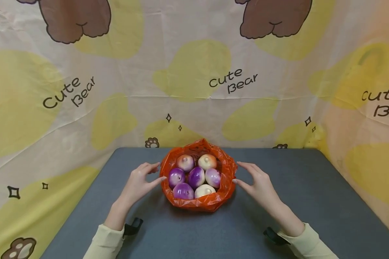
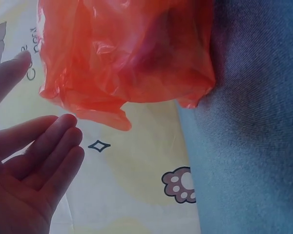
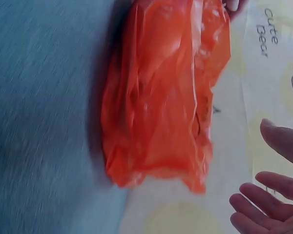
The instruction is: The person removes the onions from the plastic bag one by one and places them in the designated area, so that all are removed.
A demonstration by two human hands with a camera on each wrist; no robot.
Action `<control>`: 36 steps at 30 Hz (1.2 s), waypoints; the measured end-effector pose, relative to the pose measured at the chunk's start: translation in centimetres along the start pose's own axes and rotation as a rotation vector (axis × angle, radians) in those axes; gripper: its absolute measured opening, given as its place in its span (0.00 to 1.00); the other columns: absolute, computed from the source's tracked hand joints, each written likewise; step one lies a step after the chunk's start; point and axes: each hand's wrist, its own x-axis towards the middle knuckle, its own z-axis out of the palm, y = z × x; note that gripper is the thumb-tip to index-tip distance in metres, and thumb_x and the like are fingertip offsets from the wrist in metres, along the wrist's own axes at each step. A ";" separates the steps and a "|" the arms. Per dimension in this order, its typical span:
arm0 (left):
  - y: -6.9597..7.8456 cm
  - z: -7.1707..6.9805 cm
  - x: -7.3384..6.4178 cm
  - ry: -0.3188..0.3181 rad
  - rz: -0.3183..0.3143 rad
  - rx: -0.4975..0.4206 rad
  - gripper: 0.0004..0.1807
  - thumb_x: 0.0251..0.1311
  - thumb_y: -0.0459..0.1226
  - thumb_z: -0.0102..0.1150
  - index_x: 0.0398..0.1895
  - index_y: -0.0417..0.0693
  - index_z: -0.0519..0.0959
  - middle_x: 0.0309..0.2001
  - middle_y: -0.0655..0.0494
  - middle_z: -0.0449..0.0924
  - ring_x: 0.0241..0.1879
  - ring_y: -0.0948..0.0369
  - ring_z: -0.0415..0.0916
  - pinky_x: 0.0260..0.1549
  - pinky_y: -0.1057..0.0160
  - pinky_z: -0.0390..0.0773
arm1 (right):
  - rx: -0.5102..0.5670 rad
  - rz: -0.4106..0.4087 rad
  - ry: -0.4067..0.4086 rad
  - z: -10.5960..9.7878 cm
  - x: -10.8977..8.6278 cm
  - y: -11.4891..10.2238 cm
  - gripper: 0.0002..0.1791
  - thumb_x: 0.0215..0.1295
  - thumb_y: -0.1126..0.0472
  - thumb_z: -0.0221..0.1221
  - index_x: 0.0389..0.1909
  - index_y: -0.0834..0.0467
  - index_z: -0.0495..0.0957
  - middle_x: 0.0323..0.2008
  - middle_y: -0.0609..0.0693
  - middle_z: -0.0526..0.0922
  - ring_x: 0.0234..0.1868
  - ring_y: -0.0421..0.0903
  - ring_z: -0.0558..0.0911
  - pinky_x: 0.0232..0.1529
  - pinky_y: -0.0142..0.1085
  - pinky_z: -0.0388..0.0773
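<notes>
An orange-red plastic bag (image 1: 198, 205) stands on the table with its mouth spread wide. Inside it lie several purple and white onions (image 1: 196, 177). My left hand (image 1: 140, 182) is at the bag's left side, thumb and fingers spread, fingertips right at the rim. On the opposite side, my right hand (image 1: 259, 185) has the same spread shape, its fingertips close to the rim. In the left wrist view the left hand (image 2: 34, 170) shows extended fingers with nothing between them. The right wrist view shows the right hand (image 3: 276, 187) with loose fingers beside the bag (image 3: 161, 107).
The blue-grey table (image 1: 194, 237) extends around the bag on both sides and in front. Behind it hangs a cream and yellow cloth (image 1: 188, 118) printed with bears and lettering. Dark straps (image 1: 133, 226) are on both wrists by the pale sleeves.
</notes>
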 end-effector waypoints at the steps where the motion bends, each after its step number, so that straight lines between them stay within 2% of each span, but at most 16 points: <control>1: 0.0 0.1 0.0 -0.002 -0.001 -0.003 0.29 0.47 0.48 0.72 0.51 0.43 0.80 0.34 0.57 0.80 0.37 0.57 0.79 0.40 0.54 0.83 | 0.013 -0.006 -0.002 0.3 0.1 -0.2 0.33 0.46 0.57 0.73 0.55 0.60 0.76 0.50 0.54 0.81 0.50 0.52 0.81 0.49 0.49 0.80; 10: 0.0 0.5 0.0 -0.008 -0.019 -0.029 0.30 0.46 0.49 0.72 0.52 0.44 0.80 0.36 0.56 0.80 0.38 0.60 0.79 0.41 0.55 0.83 | 0.079 -0.030 -0.060 2.9 0.7 -2.0 0.32 0.46 0.56 0.73 0.54 0.60 0.77 0.48 0.54 0.82 0.49 0.52 0.81 0.51 0.48 0.79; 17: 0.0 0.8 -0.2 -0.041 -0.039 -0.067 0.32 0.47 0.50 0.72 0.54 0.43 0.78 0.37 0.55 0.80 0.39 0.56 0.80 0.41 0.51 0.83 | 0.148 0.048 -0.133 4.4 0.7 -3.1 0.29 0.47 0.57 0.73 0.52 0.60 0.78 0.47 0.52 0.83 0.47 0.48 0.81 0.51 0.46 0.79; 26: -0.3 1.2 -0.4 -0.049 -0.060 -0.096 0.32 0.46 0.50 0.73 0.54 0.45 0.78 0.38 0.58 0.81 0.39 0.59 0.81 0.40 0.54 0.83 | 0.137 0.182 -0.167 5.8 0.4 -3.7 0.26 0.48 0.54 0.72 0.49 0.58 0.81 0.44 0.51 0.84 0.45 0.47 0.82 0.49 0.44 0.80; 31: -0.5 1.5 -0.6 -0.060 -0.085 -0.136 0.31 0.46 0.49 0.72 0.54 0.46 0.78 0.39 0.58 0.81 0.39 0.59 0.81 0.41 0.55 0.83 | 0.129 0.187 -0.153 6.3 0.0 -3.7 0.26 0.46 0.53 0.73 0.47 0.60 0.81 0.43 0.51 0.85 0.43 0.47 0.82 0.48 0.44 0.80; 36: -0.6 1.7 -0.7 -0.060 -0.116 -0.186 0.30 0.46 0.49 0.72 0.53 0.46 0.79 0.39 0.57 0.81 0.38 0.59 0.81 0.40 0.55 0.83 | 0.123 0.183 -0.188 6.6 -0.3 -3.5 0.26 0.46 0.53 0.73 0.46 0.60 0.81 0.41 0.52 0.84 0.41 0.46 0.82 0.46 0.42 0.80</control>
